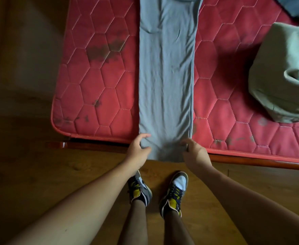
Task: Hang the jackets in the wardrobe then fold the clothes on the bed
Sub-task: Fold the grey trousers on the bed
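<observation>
Garment: A long pair of grey cloth trousers (166, 76), laid leg on leg, stretched in a straight strip across the red quilted mattress (95, 82). The hem end hung just over the mattress's near edge.
Left grip: The person's left hand (138, 151) pinched the hem's left corner between thumb and curled fingers, at the mattress's near edge.
Right grip: The right hand (194, 154) was clamped on the opposite hem corner, level with the left.
Step in hand: By all appearances, the first fold of the trousers, hem end carried up towards the waistband.
Doing it well: Both corners would need to rise together and travel straight along the strip, kept taut enough that the light creases at mid-mattress did not get folded in. The side seams should meet edge to edge.
Risk: Uneven lift would likely skew the soft cloth.
Waiting: A crumpled olive-green garment (283, 76) lay on the mattress's right side, and a dark blue-grey one (297, 6) showed at its far right corner, both seemingly unfolded.
</observation>
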